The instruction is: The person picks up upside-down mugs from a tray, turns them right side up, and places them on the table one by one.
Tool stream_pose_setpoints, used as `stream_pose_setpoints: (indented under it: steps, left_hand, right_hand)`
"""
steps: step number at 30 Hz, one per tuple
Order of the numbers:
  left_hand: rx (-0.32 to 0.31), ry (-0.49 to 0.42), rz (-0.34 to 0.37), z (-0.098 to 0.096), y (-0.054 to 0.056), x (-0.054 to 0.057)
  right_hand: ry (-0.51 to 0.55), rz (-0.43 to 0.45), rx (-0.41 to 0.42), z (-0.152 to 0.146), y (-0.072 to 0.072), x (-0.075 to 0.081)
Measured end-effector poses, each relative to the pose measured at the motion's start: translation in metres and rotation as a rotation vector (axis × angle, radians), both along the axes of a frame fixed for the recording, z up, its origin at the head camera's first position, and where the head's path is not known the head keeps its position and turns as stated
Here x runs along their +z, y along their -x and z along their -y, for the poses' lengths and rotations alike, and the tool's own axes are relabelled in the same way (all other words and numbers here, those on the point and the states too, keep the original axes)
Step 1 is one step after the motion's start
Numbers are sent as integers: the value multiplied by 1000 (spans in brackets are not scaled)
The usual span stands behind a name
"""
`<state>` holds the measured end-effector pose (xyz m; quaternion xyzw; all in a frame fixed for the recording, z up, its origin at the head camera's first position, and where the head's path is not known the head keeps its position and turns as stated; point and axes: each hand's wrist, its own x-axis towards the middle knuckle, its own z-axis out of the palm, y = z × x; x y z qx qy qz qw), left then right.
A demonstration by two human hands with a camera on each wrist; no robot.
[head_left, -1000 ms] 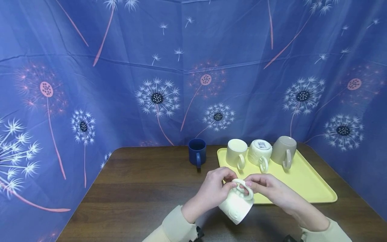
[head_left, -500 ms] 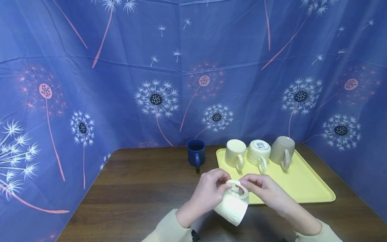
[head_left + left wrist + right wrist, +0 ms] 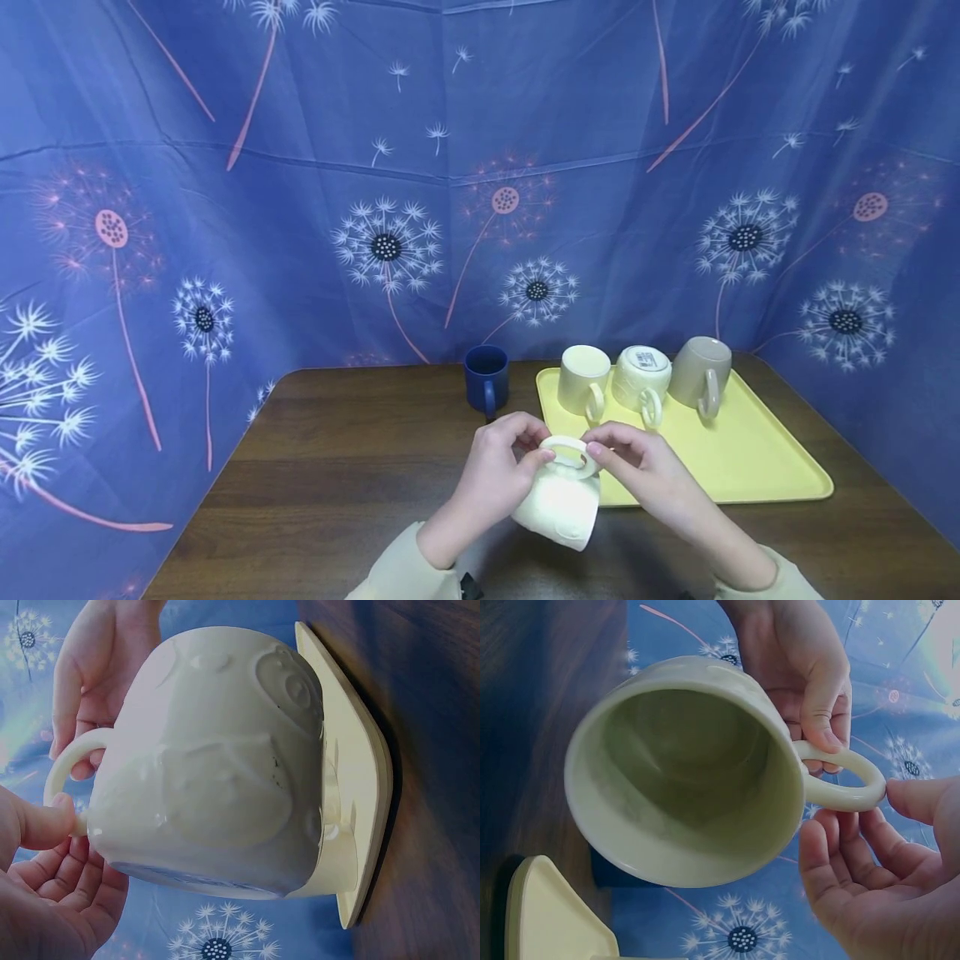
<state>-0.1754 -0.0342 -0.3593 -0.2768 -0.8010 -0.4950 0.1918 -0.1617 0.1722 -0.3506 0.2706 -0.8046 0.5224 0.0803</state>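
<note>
A: Noting position. Where is the cream mug hanging?

B: It is hanging above the tabletop, between the left hand and the right hand, just in front of the left part of the yellow tray.

A: And the state of the hands?

B: Both are pinching the handle. The left thumb and fingers are gripping it on the base side; the right thumb and forefinger are nipping it on the rim side, the other right fingers bending loosely beneath. Neither is wrapping the body.

A: Which way is the long axis running?

B: Roughly crosswise, from hand to hand, and tilting. The mouth is facing the right side, the base the left, while the handle is showing uppermost in the head view. I am judging that any coming move is turning on this axis, since the mouth is pointing sideways.

A: Which hand is lying nearer the tray?

B: The right. The left is lying nearer the blue mug, which is standing upright beyond it, left of the tray
</note>
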Motion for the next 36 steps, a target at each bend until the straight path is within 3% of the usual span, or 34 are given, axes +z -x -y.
stream_pose_setpoints:
  steps: [6, 17, 23, 29, 36]
  left_hand:
    - [41, -32, 10, 3, -1, -2]
    - [77, -143, 1, 5, -4, -4]
    - [71, -206, -39, 4, -5, -8]
    - [54, -228, -18, 4, -7, -9]
    - [31, -239, -18, 3, -9, -11]
  right_hand:
    - [83, -68, 9, 6, -1, -6]
    - [134, -191, -20, 15, -1, -16]
    - [147, -221, -36, 17, -1, -17]
    - [154, -260, -112, 18, -4, -19]
    - [124, -318, -125, 16, -4, -18]
